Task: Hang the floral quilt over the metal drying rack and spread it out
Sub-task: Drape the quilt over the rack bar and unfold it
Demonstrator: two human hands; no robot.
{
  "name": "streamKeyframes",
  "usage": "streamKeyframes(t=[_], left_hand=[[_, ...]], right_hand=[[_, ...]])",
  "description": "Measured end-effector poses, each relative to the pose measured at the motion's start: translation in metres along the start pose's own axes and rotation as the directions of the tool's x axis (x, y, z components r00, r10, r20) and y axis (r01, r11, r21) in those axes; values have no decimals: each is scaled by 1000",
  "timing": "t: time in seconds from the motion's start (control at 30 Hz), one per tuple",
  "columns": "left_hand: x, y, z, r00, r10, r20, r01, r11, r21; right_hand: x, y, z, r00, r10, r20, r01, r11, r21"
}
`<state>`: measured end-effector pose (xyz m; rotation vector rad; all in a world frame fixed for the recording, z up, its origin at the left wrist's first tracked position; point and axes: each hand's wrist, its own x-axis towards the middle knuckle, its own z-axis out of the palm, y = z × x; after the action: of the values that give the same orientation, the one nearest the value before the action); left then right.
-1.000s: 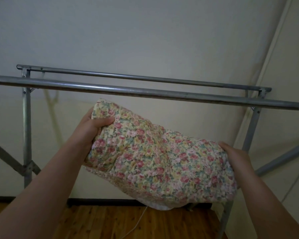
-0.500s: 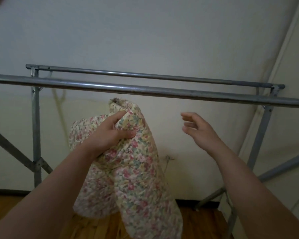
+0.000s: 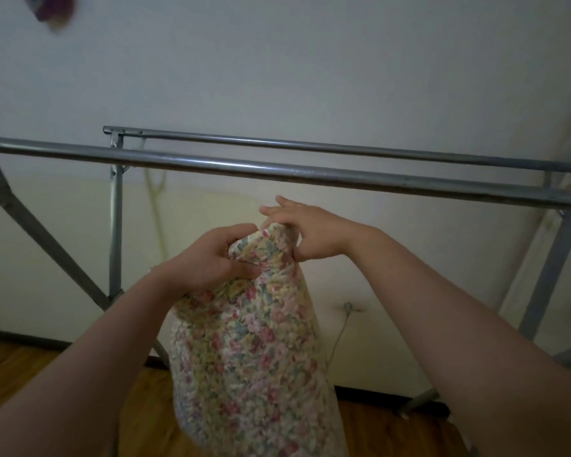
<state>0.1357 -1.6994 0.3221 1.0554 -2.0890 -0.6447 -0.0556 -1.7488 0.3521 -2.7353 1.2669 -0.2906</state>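
The floral quilt [image 3: 251,351] hangs bunched in front of me, below the metal drying rack [image 3: 277,169]. My left hand [image 3: 211,255] grips the quilt's top from the left. My right hand [image 3: 307,232] pinches the same top edge from the right, with two fingers stretched out. Both hands sit close together just under the near bar. The rack has two horizontal bars, near and far, on upright legs. No part of the quilt touches a bar.
A white wall stands behind the rack, with a cable [image 3: 340,328] running down from a wall fitting. Diagonal rack braces [image 3: 43,239] cross at the left and right. The wooden floor [image 3: 23,364] shows below. A dark blurred object [image 3: 51,9] is at the top left.
My right hand, free half a second ago, has come in and taken hold of the quilt's top beside my left hand. The quilt has dropped from a bundle to hanging lengthwise.
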Motion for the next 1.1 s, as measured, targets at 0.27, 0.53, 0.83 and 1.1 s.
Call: streamKeyframes(t=[0.27, 0.53, 0.83, 1.1], left_hand=[[-4, 0, -1, 989, 59, -134, -57, 998, 20], [0, 4, -3, 968, 34, -250, -45, 998, -37], [-3, 6, -11, 944, -8, -330, -17, 997, -72], [-2, 9, -19, 901, -104, -421, 31, 984, -177]], right_hand=[[-16, 15, -8, 992, 95, -88, -99, 995, -34], [-59, 60, -23, 919, 390, -52, -393, 908, -146], [-107, 80, -29, 769, 451, -453, -528, 847, -52], [-106, 38, -68, 511, 193, -837, -649, 726, -228]])
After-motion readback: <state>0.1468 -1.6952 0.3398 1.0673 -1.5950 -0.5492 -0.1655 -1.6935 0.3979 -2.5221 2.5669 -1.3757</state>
